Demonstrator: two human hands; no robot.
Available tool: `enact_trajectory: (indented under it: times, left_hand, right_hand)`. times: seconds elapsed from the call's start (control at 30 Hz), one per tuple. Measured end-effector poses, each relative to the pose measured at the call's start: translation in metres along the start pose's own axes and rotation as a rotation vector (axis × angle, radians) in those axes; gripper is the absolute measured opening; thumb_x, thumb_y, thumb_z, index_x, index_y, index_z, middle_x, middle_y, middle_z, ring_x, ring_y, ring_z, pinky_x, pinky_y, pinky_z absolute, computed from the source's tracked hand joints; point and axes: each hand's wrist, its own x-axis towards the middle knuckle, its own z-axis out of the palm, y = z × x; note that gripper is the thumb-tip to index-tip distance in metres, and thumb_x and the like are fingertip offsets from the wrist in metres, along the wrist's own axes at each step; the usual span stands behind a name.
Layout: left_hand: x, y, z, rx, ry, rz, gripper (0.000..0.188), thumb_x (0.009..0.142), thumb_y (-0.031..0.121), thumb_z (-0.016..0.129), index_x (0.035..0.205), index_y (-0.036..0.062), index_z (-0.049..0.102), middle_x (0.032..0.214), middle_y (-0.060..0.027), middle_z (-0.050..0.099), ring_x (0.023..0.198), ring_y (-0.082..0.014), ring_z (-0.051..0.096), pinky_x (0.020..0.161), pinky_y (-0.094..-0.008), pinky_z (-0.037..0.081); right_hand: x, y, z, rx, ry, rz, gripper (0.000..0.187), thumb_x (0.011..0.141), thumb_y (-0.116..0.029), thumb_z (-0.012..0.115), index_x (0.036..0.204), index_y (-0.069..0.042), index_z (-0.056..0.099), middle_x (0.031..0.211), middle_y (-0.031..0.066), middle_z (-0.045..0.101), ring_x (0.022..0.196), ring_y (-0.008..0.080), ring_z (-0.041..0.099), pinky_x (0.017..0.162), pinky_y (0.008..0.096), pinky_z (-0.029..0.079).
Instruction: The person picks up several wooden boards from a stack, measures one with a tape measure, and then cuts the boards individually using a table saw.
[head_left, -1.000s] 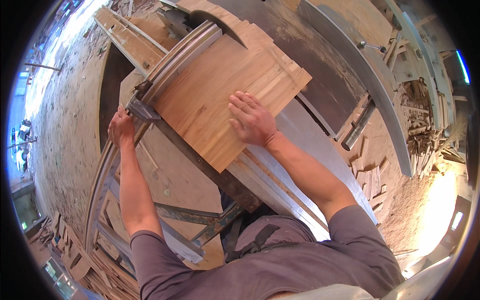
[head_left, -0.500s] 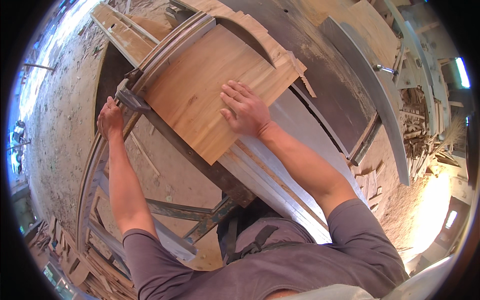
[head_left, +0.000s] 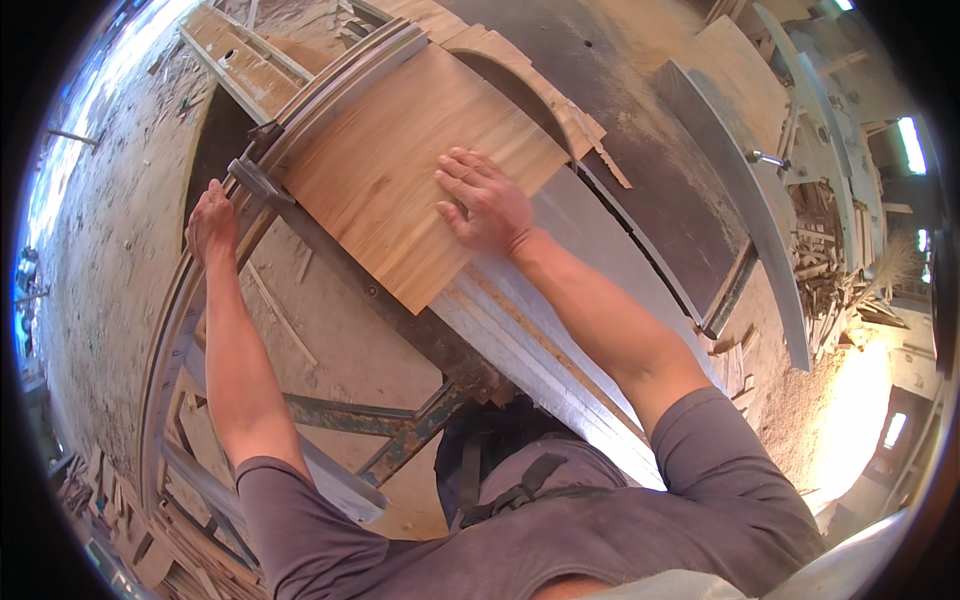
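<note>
A flat light-brown wooden board [head_left: 365, 170] lies on the metal sliding table of a saw, its far left edge along a metal fence [head_left: 345, 85]. My right hand [head_left: 485, 205] rests flat on the board's right part, palm down, fingers stretched out and nearly together. My left hand [head_left: 212, 225] is closed around the end of a long curved-looking rail [head_left: 165, 350], close to a dark metal stop [head_left: 262, 185]; its fingertips are partly hidden. Beyond the board's right edge lies a thin wooden offcut with a curved inner edge [head_left: 575, 110].
A dark saw table [head_left: 640, 150] dusted with sawdust spreads at the far right, with a long grey metal guard [head_left: 735, 200] above it. Wood scraps [head_left: 825, 250] are piled at the right. A steel support frame [head_left: 400, 430] stands below, near my body.
The board has shifted slightly left under my right hand, and its right edge now stands apart from the offcut. My left hand has moved a little up and left with the rail.
</note>
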Motion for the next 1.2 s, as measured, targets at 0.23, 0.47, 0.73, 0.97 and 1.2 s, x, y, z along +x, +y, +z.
enact_trajectory:
  times: [0.23, 0.47, 0.73, 0.97, 1.2]
  left_hand:
    - [-0.005, -0.001, -0.002, 0.041, -0.034, 0.024, 0.059, 0.104, 0.053, 0.031, 0.117, 0.0119, 0.072, 0.121, -0.0205, 0.068, 0.117, -0.0419, 0.062, 0.100, -0.0516, 0.045]
    - [-0.006, 0.008, -0.005, 0.033, -0.009, 0.064, 0.055, 0.104, 0.050, 0.036, 0.112, 0.0112, 0.074, 0.116, -0.0195, 0.071, 0.111, -0.0433, 0.064, 0.096, -0.0520, 0.047]
    - [-0.009, 0.019, 0.001, 0.051, 0.026, 0.074, 0.052, 0.103, 0.045, 0.039, 0.097, 0.0080, 0.075, 0.106, -0.0198, 0.072, 0.105, -0.0394, 0.066, 0.093, -0.0534, 0.047]
    - [-0.006, 0.021, -0.002, 0.051, 0.073, 0.062, 0.049, 0.101, 0.040, 0.040, 0.095, 0.0071, 0.076, 0.104, -0.0188, 0.073, 0.099, -0.0397, 0.067, 0.093, -0.0505, 0.047]
    - [-0.006, 0.027, 0.002, 0.066, -0.003, 0.018, 0.049, 0.100, 0.041, 0.040, 0.098, 0.0074, 0.077, 0.104, -0.0200, 0.073, 0.101, -0.0408, 0.067, 0.096, -0.0512, 0.046]
  right_hand:
    - [-0.001, -0.002, -0.004, -0.008, -0.035, 0.008, 0.040, 0.083, -0.022, 0.071, 0.117, -0.001, 0.070, 0.134, 0.0146, 0.063, 0.132, 0.0311, 0.054, 0.116, 0.0423, 0.039]
    - [0.004, -0.001, -0.002, 0.006, -0.039, 0.022, 0.040, 0.083, -0.020, 0.071, 0.118, -0.001, 0.070, 0.135, 0.0140, 0.063, 0.134, 0.0311, 0.053, 0.116, 0.0432, 0.039]
    - [0.007, -0.003, -0.003, 0.028, -0.073, 0.063, 0.040, 0.082, -0.018, 0.070, 0.118, -0.001, 0.070, 0.135, 0.0131, 0.064, 0.134, 0.0313, 0.053, 0.115, 0.0438, 0.040]
    - [0.012, -0.005, -0.003, 0.032, -0.126, 0.086, 0.042, 0.081, -0.019, 0.072, 0.120, -0.002, 0.069, 0.136, 0.0124, 0.063, 0.136, 0.0308, 0.051, 0.116, 0.0433, 0.038]
    - [0.000, 0.016, -0.009, -0.177, -0.006, 0.398, 0.053, 0.080, -0.016, 0.072, 0.130, 0.000, 0.062, 0.141, 0.0185, 0.056, 0.139, 0.0343, 0.045, 0.118, 0.0444, 0.034]
